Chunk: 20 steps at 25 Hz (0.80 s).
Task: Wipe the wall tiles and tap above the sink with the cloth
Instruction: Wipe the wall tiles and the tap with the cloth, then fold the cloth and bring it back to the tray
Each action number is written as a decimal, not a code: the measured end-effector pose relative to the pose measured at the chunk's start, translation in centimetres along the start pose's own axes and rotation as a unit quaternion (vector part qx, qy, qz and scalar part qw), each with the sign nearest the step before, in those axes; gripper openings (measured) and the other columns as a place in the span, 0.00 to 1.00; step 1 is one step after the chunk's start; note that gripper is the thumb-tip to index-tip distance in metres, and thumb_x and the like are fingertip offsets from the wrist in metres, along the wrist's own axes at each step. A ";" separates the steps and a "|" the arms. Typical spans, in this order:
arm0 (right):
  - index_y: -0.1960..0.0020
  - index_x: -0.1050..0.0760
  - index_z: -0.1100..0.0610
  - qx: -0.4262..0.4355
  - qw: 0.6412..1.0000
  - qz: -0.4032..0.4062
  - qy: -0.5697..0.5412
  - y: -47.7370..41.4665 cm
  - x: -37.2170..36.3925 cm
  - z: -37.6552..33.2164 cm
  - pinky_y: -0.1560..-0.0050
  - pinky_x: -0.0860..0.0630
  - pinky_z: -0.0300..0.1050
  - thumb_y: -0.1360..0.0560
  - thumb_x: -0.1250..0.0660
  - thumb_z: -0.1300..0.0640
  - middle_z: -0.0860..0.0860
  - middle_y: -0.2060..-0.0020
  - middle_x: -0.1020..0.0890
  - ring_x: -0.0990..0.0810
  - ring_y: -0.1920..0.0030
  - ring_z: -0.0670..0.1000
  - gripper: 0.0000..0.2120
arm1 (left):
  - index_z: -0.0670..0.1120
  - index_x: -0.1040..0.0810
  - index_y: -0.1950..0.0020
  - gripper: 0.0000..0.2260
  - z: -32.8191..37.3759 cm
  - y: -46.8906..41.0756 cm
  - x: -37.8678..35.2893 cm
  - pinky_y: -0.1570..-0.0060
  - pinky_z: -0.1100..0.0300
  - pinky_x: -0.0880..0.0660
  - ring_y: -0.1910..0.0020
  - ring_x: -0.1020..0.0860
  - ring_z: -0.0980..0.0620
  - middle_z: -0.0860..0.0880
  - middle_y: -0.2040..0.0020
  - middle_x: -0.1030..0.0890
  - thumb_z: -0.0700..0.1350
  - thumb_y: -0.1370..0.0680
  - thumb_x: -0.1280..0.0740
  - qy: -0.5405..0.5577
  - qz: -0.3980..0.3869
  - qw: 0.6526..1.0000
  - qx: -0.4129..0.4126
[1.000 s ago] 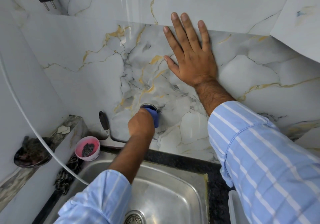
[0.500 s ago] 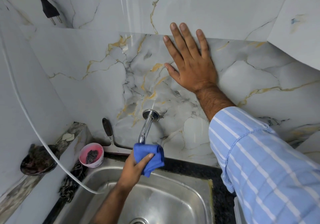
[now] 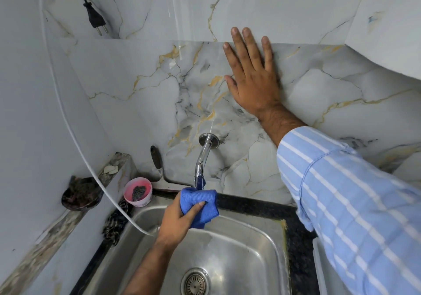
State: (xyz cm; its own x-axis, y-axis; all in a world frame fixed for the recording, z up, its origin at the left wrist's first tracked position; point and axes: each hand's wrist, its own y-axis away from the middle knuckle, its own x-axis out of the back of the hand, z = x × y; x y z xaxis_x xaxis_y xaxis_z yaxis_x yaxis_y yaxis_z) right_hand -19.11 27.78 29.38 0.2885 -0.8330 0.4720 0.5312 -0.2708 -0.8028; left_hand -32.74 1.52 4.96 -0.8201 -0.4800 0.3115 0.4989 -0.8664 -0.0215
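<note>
Marbled wall tiles (image 3: 141, 94) back the sink (image 3: 241, 256). Right hand (image 3: 252, 82) braces flat and empty; left hand (image 3: 177, 217) clenches the cloth (image 3: 200, 203) around the tap (image 3: 201, 160) tip. Best to twist fully round the spout.

Two hands: the left hand (image 3: 176, 216) closed around one blue cloth (image 3: 200, 204) over the sink's back edge, the right hand (image 3: 252, 82) flat on the wall tiles (image 3: 127, 78). One chrome tap (image 3: 201, 158). One steel sink (image 3: 239, 251) with one drain strainer (image 3: 195, 282). One pink cup (image 3: 137, 192) at the sink's back left corner, one squeegee (image 3: 159, 169) leaning behind it. One black plug (image 3: 94, 18), one white cord (image 3: 68, 121), one dark dish (image 3: 80, 193) on the left ledge (image 3: 114, 171).
</note>
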 end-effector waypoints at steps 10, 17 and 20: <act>0.45 0.11 0.52 0.028 0.749 -0.456 -0.479 10.1 9.7 -7.4 0.47 0.20 0.38 0.26 0.18 0.46 0.43 0.56 0.12 0.16 0.56 0.43 0.14 | 0.62 0.33 0.39 0.20 8.8 2.0 1.8 0.66 0.65 0.23 0.62 0.19 0.61 0.58 0.57 0.18 0.66 0.27 0.34 -0.108 0.040 0.984 -0.134; 0.59 0.21 0.46 -0.120 0.737 -0.410 -0.523 12.2 13.8 -3.1 0.58 0.29 0.38 0.24 0.23 0.59 0.38 0.69 0.21 0.26 0.67 0.36 0.11 | 0.48 0.23 0.52 0.23 12.4 4.0 3.0 0.54 0.60 0.24 0.54 0.23 0.58 0.52 0.51 0.22 0.60 0.36 0.20 -0.131 0.010 0.974 -0.185; 0.55 0.17 0.49 -0.215 0.690 -0.392 -0.569 14.1 15.2 -1.5 0.53 0.21 0.44 0.22 0.21 0.56 0.39 0.63 0.14 0.15 0.59 0.41 0.06 | 0.44 0.25 0.54 0.23 12.9 5.1 3.3 0.63 0.58 0.25 0.65 0.24 0.56 0.52 0.63 0.21 0.55 0.36 0.18 -0.030 -0.062 0.992 -0.110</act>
State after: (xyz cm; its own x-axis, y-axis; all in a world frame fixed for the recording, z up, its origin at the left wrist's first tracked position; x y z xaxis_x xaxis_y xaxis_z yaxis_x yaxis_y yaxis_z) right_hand -8.45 10.57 24.68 0.6151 0.5027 0.6073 0.6645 -0.7452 -0.0561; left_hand -29.30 -2.72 18.14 -0.8498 -0.3647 0.3805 0.3166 -0.9304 -0.1846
